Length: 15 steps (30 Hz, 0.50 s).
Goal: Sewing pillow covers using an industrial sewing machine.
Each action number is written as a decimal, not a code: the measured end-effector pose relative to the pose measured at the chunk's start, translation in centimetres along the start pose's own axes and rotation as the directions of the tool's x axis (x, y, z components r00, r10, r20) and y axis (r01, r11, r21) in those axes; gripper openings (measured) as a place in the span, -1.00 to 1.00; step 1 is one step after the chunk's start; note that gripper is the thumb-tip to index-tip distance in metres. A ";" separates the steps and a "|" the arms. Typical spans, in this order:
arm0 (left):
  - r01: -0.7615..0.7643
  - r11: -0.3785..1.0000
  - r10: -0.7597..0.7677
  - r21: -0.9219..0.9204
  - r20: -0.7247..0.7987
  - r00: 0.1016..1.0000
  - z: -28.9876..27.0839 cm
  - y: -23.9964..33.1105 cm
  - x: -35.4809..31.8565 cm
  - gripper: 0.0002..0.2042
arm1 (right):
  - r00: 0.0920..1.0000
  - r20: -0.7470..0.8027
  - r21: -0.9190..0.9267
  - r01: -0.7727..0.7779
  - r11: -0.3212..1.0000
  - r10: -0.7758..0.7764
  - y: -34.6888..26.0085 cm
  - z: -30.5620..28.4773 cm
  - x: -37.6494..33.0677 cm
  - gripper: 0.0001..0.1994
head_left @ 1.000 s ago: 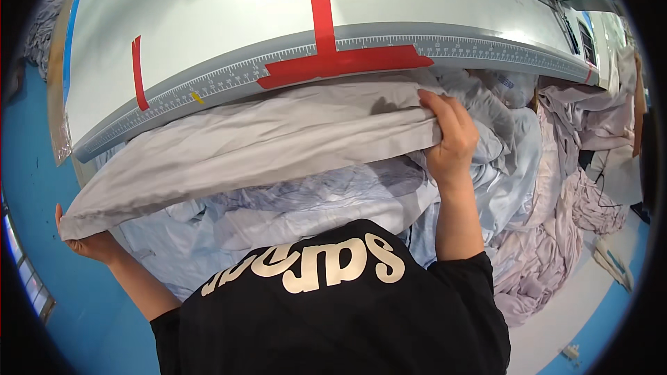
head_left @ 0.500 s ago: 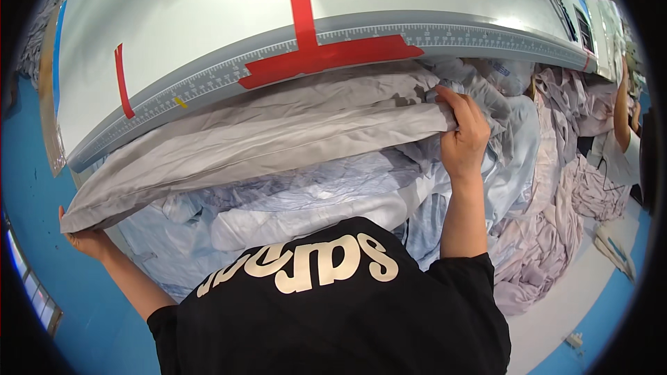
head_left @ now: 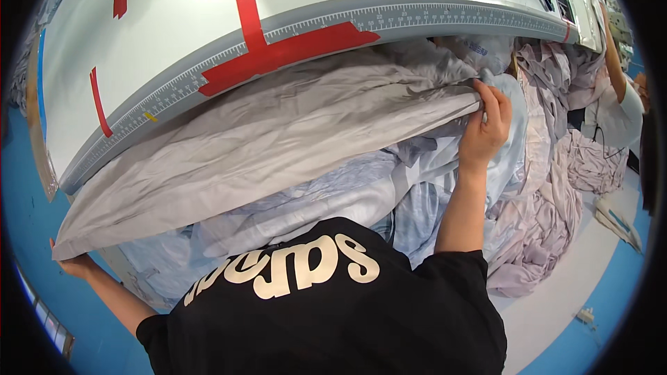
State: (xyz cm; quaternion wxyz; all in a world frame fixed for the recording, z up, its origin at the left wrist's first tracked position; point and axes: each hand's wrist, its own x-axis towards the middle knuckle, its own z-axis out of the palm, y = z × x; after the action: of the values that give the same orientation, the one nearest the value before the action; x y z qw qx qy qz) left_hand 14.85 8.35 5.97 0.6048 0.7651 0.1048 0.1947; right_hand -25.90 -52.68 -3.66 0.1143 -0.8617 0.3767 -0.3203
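A long piece of grey fabric point(head_left: 271, 146) is stretched between my two hands, along the near edge of a white table. My left hand point(head_left: 75, 262) grips its lower left corner, with most of the fingers hidden under the cloth. At the other end, my right hand point(head_left: 488, 121) pinches the upper right corner between thumb and fingers. Creases run lengthwise through the cloth, and its far side lies against the table's ruler edge. Beneath it, pale blue and white fabric point(head_left: 278, 215) is heaped close to my body.
The white table point(head_left: 174, 35) has a grey ruler strip point(head_left: 417, 17) and red tape point(head_left: 292, 55). Piled pinkish-grey fabric point(head_left: 535, 250) lies to the right. Farther right, another person's arm point(head_left: 614, 55) shows. Blue floor point(head_left: 28, 160) borders the left side.
Both hands have moved apart, the right one outward and the left slightly down. The grey fabric is spread wider and flatter. My view has shifted, so the table appears farther left.
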 end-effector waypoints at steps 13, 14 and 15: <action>0.021 1.000 -0.021 0.016 0.016 1.000 -2.3 -4.4 1.5 -0.61 | 0.987 -0.157 -0.126 0.017 0.992 -0.037 2.7 -0.8 -2.1 -0.77; 0.012 1.000 -0.012 0.008 0.021 1.000 -2.5 -4.6 1.8 -0.61 | 0.982 -0.188 -0.081 -0.040 0.996 0.024 2.9 -0.7 -2.3 -0.78; 0.047 0.998 -0.046 -0.035 0.023 0.999 -2.6 -4.8 2.1 -0.61 | 0.974 -0.214 -0.039 -0.081 0.996 0.071 3.1 -0.8 -2.5 -0.78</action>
State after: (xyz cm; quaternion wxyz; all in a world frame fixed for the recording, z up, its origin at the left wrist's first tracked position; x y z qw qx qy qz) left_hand 16.02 12.70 2.19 0.6239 0.7536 0.1124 0.1739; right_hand -29.48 -52.98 -5.62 0.0653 -0.8100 0.4270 -0.3967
